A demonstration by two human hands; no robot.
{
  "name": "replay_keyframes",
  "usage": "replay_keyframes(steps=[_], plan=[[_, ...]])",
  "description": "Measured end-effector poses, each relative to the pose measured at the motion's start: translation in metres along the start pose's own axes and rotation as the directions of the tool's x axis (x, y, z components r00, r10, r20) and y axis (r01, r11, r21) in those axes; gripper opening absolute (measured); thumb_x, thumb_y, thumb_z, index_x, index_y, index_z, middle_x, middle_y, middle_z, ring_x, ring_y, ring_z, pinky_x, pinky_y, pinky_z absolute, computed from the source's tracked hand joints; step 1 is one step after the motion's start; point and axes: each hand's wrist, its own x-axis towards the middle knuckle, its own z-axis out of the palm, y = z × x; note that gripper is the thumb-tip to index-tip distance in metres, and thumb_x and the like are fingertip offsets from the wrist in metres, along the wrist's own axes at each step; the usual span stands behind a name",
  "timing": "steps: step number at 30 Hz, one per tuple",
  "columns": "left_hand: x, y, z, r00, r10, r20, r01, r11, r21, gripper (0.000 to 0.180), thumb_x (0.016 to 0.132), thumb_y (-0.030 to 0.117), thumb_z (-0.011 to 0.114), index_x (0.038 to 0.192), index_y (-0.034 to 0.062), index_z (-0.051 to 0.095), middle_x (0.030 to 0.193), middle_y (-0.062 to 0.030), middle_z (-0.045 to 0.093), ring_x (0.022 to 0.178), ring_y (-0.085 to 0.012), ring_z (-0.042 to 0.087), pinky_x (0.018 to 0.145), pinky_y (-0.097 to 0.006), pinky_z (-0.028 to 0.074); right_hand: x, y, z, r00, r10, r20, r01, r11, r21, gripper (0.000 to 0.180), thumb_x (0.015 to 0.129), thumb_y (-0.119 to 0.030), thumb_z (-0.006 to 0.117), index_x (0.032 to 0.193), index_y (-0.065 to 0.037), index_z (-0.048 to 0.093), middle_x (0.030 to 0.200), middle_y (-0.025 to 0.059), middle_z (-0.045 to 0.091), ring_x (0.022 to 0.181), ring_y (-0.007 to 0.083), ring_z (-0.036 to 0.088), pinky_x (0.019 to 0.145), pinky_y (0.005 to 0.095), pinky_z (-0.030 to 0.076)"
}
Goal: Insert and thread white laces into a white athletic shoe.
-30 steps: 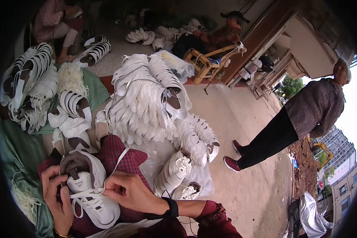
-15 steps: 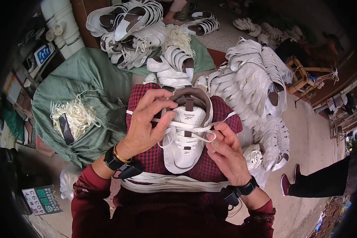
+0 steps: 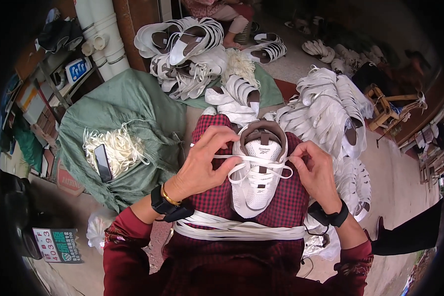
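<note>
1. The white shoe sits on a red and black checked cloth over the person's lap. Its toe points back at the person.
2. A white lace goes across the top of the shoe. It makes a loop on each side of the shoe.
3. The left hand is at the left side of the shoe. Its thumb touches the lace, and its fingers curl near the shoe's opening. I cannot tell if it grips tight.
4. The right hand is just right of the shoe, finger and thumb pinched close on the lace.
5. White strips lie in a bunch across the lap, on the near side of the shoe.
6. Left of the shoe is a green sack. A heap of cream strings is on it, with a phone on top.
7. Past the shoe, to the left, is a pile of white shoe tops. A bigger stack is past it to the right.
8. Farther right of the shoe is a wooden chair.
</note>
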Motion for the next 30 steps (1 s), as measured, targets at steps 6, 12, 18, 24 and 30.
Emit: replay_keyframes(steps=[6,12,18,24,30], plan=[[-0.004,0.000,-0.011,0.992,-0.062,0.108,0.056,0.997,0.055,0.028,0.084,0.011,0.078,0.108,0.0042,0.066,0.094,-0.0093,0.063,0.070,-0.0181,0.057,0.066,-0.031,0.050,0.001,-0.015,-0.011,0.959,-0.270,0.087,0.280,0.947,-0.157,0.029,0.077,0.000,0.072,0.104,-0.004,0.063,0.099,0.0106,0.059,0.096,0.0304,0.059,0.082,0.0393,0.050],[0.002,0.002,-0.009,0.993,-0.054,0.106,0.053,0.998,0.017,0.013,0.089,0.010,0.072,0.092,0.0006,0.064,0.079,-0.0092,0.061,0.068,-0.0204,0.060,0.062,-0.031,0.049,0.005,-0.006,-0.003,0.928,-0.360,0.098,0.370,0.920,-0.127,0.022,0.078,0.002,0.071,0.096,-0.003,0.062,0.100,0.0110,0.060,0.097,0.0314,0.060,0.081,0.0397,0.051],[0.002,0.010,-0.009,0.985,-0.143,0.095,0.146,0.989,-0.025,0.011,0.090,0.009,0.070,0.093,-0.0005,0.064,0.083,-0.0098,0.064,0.068,-0.0193,0.062,0.060,-0.031,0.051,0.010,-0.026,-0.007,0.891,-0.453,0.039,0.455,0.890,-0.034,0.012,0.086,0.003,0.066,0.094,0.000,0.058,0.097,0.0140,0.063,0.084,0.0359,0.065,0.072,0.0420,0.053],[-0.006,0.004,-0.007,0.977,-0.182,0.112,0.185,0.983,-0.019,0.015,0.087,0.014,0.073,0.094,0.0032,0.066,0.084,-0.0085,0.066,0.066,-0.0207,0.062,0.055,-0.031,0.050,0.005,-0.003,-0.025,0.952,-0.234,0.196,0.246,0.969,-0.036,0.008,0.088,-0.005,0.068,0.090,0.001,0.062,0.074,0.0123,0.058,0.062,0.0246,0.057,0.058,0.0355,0.045],[-0.006,0.007,-0.009,0.987,-0.061,0.146,0.045,0.993,0.107,0.022,0.084,0.019,0.077,0.098,0.0060,0.066,0.084,-0.0069,0.062,0.064,-0.0218,0.060,0.057,-0.033,0.049,0.009,-0.009,-0.028,0.950,-0.156,0.272,0.081,0.960,0.267,0.017,0.087,-0.013,0.073,0.083,0.001,0.065,0.062,0.0061,0.052,0.053,0.0124,0.045,0.050,0.0329,0.034]])
